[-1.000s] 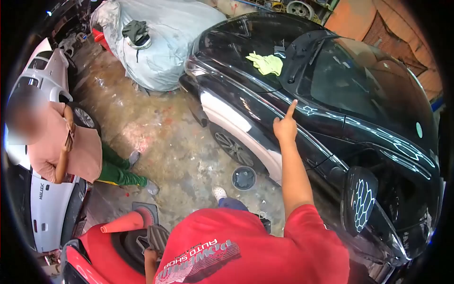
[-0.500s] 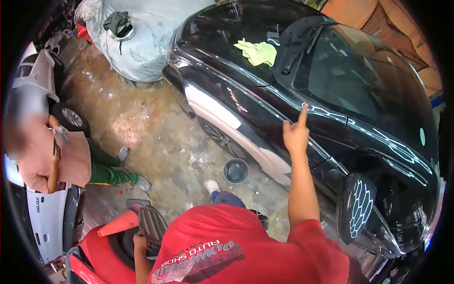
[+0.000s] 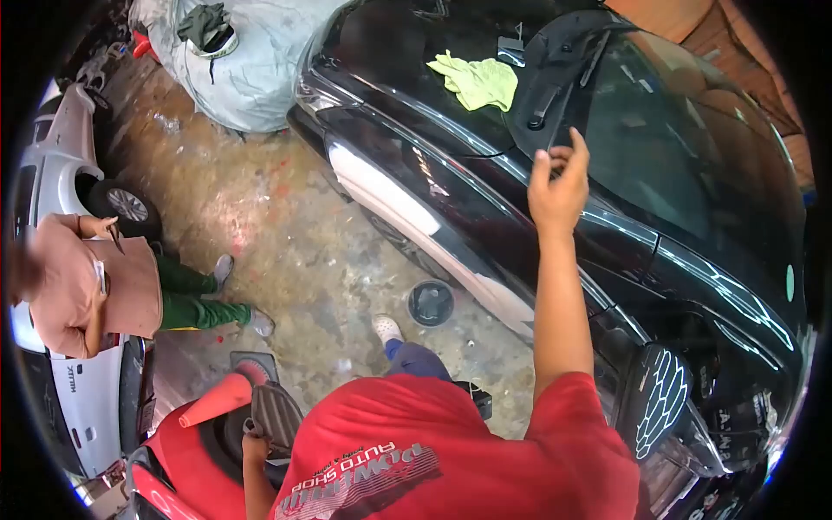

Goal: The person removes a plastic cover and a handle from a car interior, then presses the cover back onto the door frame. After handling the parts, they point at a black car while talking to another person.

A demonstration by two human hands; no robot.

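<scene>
Head view: looks down over a red shirt (image 3: pixel 416 455) onto a stained garage floor (image 3: pixel 295 251) with cars parked around it.
Left hand (image 3: pixel 254 446): low at the bottom edge, fingers closed around the lower end of a dark ribbed pad (image 3: pixel 277 412).
Dark ribbed pad: stands up from the left hand over a red vehicle (image 3: pixel 169 472). It is just beside an orange cone (image 3: pixel 217 400) that lies tilted. Whether it is cloth or rubber cannot be told.
Side mirror (image 3: pixel 663 403): near the right edge, with a honeycomb pattern of light on its housing.
Round black tub (image 3: pixel 431 303): on the floor, close to the black car's front wheel and just beyond a pale shoe (image 3: pixel 387 329).
Right hand (image 3: pixel 557 186): raised on an outstretched arm, fingers loosely curled and apart, nothing in its grasp. It is over the black car (image 3: pixel 416 165) near the base of the windscreen. Whether it touches the paint cannot be told.
Black car: fills the right half, its glossy wing and bonnet running up and to the left from under the right hand.
Other person (image 3: pixel 87 286): at the left in a pink top and green trousers, against a white car (image 3: pixel 74 399), well apart from both hands.
Wiper (image 3: pixel 544 108): lies at the windscreen base, beyond the right hand.
Yellow-green cloth (image 3: pixel 477 80): crumpled on the bonnet, just beside the wiper, apart from the right hand.
Covered car (image 3: pixel 251 69): farthest off, under a grey sheet with a dark rag (image 3: pixel 206 26) on top.
</scene>
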